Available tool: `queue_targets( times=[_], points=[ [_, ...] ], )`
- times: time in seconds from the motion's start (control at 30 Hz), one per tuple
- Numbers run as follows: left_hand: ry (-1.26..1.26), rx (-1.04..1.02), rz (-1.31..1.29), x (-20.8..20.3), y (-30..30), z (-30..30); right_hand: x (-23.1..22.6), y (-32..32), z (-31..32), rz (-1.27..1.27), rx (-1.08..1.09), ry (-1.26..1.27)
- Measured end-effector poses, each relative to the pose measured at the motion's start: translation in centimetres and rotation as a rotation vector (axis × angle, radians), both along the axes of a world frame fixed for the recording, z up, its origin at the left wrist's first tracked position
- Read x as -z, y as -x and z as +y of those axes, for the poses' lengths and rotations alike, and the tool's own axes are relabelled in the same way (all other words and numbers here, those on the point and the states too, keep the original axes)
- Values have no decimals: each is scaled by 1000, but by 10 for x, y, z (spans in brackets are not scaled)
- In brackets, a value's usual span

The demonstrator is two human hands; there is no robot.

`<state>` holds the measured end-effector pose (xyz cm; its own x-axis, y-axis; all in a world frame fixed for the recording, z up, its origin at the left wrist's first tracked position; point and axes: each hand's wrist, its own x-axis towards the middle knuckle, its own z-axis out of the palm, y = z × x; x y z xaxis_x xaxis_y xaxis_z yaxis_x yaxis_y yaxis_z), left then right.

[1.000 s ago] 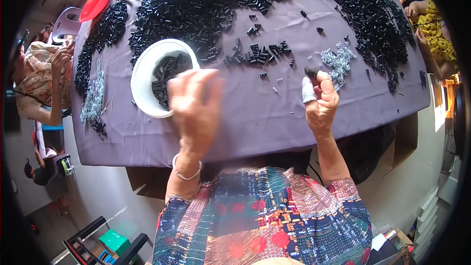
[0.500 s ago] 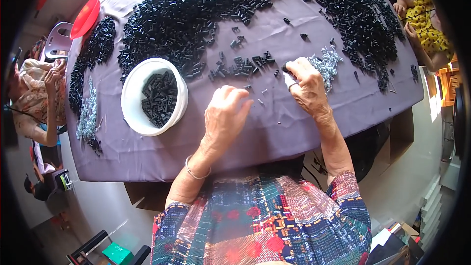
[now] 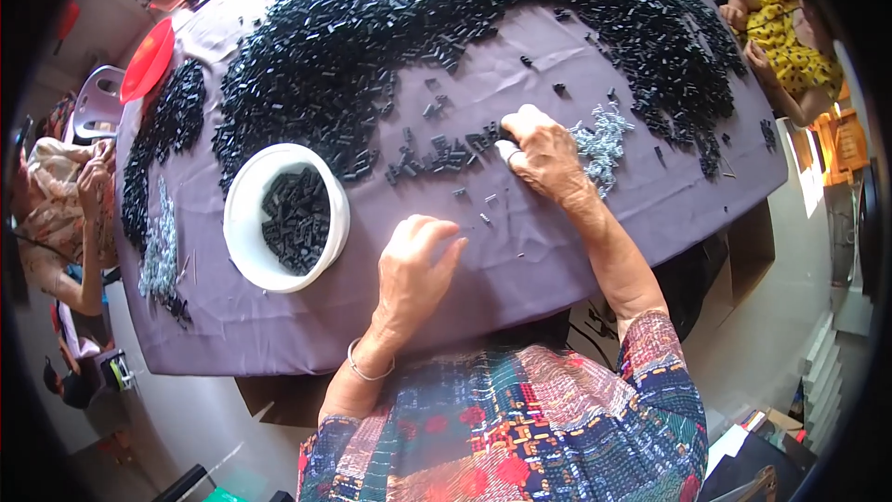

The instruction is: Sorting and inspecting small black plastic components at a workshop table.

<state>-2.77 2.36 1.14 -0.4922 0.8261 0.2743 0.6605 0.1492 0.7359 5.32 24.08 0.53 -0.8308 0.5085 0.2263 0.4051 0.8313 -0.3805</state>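
Note:
My right hand (image 3: pixel 546 156) is over the small black plastic pieces (image 3: pixel 452 156) scattered at the table's middle, its fingers closed at a dark piece by the fingertips. A white wrap (image 3: pixel 507 152) covers part of its thumb. Just right of this hand lies a heap of thin silvery metal parts (image 3: pixel 602 144). My left hand (image 3: pixel 413 270) hovers nearer to me, fingers curled, thumb and forefinger slightly apart with nothing visible between them. A white bucket (image 3: pixel 337 223) partly filled with black pieces stands to its left. A few tiny loose parts (image 3: pixel 485 219) lie between the hands.
A large arched mound of black pieces (image 3: pixel 307 65) spreads over the purple tablecloth (image 3: pixel 279 335). Another metal heap (image 3: pixel 160 242) lies at the left. A red basin (image 3: pixel 149 60) is at the left edge. Other people sit at the left, far left and right.
My right hand has moved left from beside the metal heap to the scattered black pieces. My left hand stays curled near the same spot. The whole view has shifted slightly.

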Motion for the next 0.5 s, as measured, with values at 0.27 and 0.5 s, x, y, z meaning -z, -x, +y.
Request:
queue_targets(
  times=[0.27, 0.5],
  points=[
    [-37, -58, -243, -7, -3, 1, -2, -5, -7, 134, -116, -154],
    [4, 60, -1091, -4, 3, -8, -21, -28, -72, 360, -489, 17]
  ],
)
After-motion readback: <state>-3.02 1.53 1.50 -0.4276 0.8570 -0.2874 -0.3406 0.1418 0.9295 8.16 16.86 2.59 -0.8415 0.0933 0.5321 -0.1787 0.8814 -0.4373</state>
